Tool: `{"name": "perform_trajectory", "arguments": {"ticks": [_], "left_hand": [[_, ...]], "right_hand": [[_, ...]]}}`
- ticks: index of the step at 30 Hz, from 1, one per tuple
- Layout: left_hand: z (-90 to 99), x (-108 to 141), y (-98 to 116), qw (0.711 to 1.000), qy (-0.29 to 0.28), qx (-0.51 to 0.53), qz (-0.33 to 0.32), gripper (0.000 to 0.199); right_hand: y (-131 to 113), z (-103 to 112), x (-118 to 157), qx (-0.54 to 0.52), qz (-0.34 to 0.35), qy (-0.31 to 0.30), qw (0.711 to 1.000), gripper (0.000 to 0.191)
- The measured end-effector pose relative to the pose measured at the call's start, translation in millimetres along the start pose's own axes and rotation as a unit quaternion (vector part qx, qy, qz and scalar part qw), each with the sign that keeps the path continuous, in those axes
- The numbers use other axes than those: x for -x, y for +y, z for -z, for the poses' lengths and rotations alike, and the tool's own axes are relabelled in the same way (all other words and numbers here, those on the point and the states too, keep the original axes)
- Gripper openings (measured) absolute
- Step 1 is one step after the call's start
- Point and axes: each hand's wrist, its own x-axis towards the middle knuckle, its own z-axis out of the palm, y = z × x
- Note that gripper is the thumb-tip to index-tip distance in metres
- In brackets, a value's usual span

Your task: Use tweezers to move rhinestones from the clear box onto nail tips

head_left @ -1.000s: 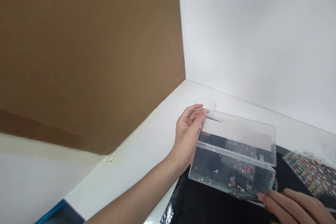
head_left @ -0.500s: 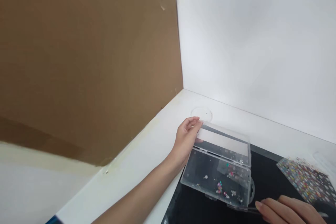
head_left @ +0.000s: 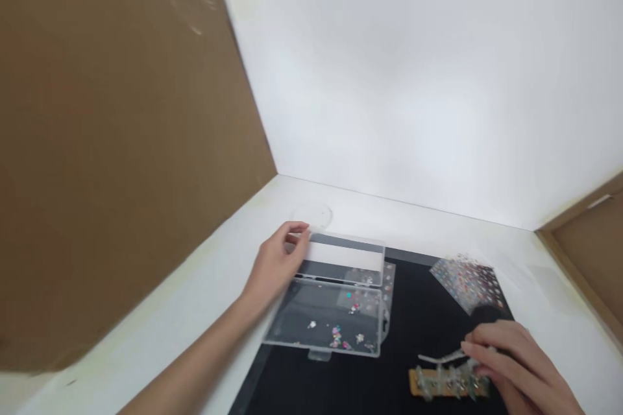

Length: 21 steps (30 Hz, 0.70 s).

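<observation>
A clear plastic box [head_left: 321, 318] lies opened out on a black mat [head_left: 409, 311], with small coloured and silvery pieces inside its lower half. My left hand [head_left: 282, 256] pinches the upper left corner of its lid. At the lower right, my right hand [head_left: 516, 363] grips a thin pale tool [head_left: 440, 358] resembling tweezers, whose tip points left. Just under the tool is a yellow-brown strip [head_left: 448, 384] bearing several translucent pieces, its right end partly hidden by my right hand.
A sheet of colourful gems [head_left: 467, 282] lies at the mat's right back. Another dotted sheet [head_left: 389, 275] shows behind the box. A faint clear round item [head_left: 316, 214] sits beyond my left hand. Brown board [head_left: 121, 142] and white walls [head_left: 413, 91] surround the table.
The view has swung right, bringing the yellow-brown strip into sight. My right hand and the tool have moved away from the box's lower right corner to above the strip. My left hand still holds the lid.
</observation>
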Motion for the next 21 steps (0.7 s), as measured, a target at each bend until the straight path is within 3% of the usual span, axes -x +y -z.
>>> {"name": "perform_trajectory", "arguments": {"ticks": [5, 10, 15, 19, 21], "left_hand": [[-0.9, -4, -2, 1.000, -0.008, -0.014, 0.008, 0.049], [-0.1, -6, 2, 1.000, 0.001, -0.019, 0.025, 0.055], [-2.6, -4, 8, 1.000, 0.004, -0.010, 0.010, 0.053], [-3.6, -2, 9, 1.000, -0.002, -0.005, 0.004, 0.052], [-3.4, -3, 8, 1.000, -0.005, -0.008, 0.009, 0.053]], "right_hand": [[29, 11, 23, -0.092, -0.096, 0.054, 0.990, 0.036], [38, 15, 38, -0.152, -0.145, 0.091, 0.973, 0.025], [44, 19, 41, -0.213, -0.166, 0.060, 0.961, 0.023], [50, 19, 46, -0.227, -0.190, 0.027, 0.955, 0.007], [51, 19, 49, -0.218, -0.195, 0.012, 0.956, 0.014]]}}
